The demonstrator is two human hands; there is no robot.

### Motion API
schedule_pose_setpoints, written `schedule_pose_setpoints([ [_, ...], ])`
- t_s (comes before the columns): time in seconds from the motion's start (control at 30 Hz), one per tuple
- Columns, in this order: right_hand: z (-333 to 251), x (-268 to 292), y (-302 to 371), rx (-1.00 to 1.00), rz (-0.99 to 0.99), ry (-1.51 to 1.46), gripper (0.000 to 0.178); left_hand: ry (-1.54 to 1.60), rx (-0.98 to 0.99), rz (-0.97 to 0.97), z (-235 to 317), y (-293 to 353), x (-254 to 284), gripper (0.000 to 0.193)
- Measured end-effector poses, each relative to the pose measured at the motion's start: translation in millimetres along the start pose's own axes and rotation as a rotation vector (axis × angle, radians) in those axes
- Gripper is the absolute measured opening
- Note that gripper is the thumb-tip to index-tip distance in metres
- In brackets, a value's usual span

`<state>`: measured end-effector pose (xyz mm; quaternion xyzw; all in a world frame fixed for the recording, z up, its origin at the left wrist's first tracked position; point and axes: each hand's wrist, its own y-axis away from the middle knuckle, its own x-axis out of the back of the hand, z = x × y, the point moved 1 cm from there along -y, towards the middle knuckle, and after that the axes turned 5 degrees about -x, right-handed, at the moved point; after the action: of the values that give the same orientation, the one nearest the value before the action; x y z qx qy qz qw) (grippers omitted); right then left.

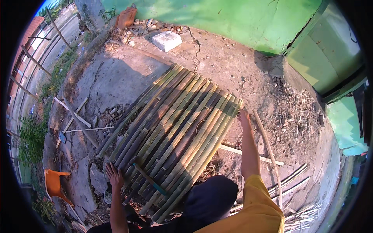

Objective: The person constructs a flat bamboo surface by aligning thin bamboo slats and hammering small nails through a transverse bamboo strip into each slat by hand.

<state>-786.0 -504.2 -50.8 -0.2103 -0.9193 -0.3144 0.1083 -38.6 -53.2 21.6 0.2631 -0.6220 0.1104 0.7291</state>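
Note:
A panel of split green-brown bamboo poles (171,132) lies before me, set side by side at a slant. My left hand (114,176) rests at its near left end, fingers spread against the pole ends. At the far right edge, my right hand (244,118) touches the outermost pole's end with fingers stretched; their tips are small and partly hidden. On the near part of the panel lies a hammer (149,179) with a dark head and a teal handle. Neither hand touches it. My dark-clothed knee (211,196) covers the near right corner.
A white block (167,41) stands by the green wall (217,23). Loose sticks (77,118) lie left, near an orange plastic chair (56,186). A curved strip (268,147) and a pile of thin bamboo strips (303,215) lie right, near rubble (289,105).

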Motion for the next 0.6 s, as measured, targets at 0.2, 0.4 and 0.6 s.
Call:
schedule_pose_setpoints([
  [0.2, -11.7, 7.0, 13.5, 0.198, -0.277, -0.449, 0.036, 0.019, -0.015, -0.053, 7.5, -8.0, 2.7, 0.073],
  [0.4, -18.5, -11.1, -17.4, -0.100, -0.090, -0.299, 0.040, -0.012, -0.051, -0.091, -11.6, -16.2, -8.6, 0.075],
  [0.6, -82.3, 56.3, -14.4, 0.200, 0.115, 0.814, 0.054, 0.059, -0.150, -0.119, -26.8, -43.9, -56.9, 0.080],
])
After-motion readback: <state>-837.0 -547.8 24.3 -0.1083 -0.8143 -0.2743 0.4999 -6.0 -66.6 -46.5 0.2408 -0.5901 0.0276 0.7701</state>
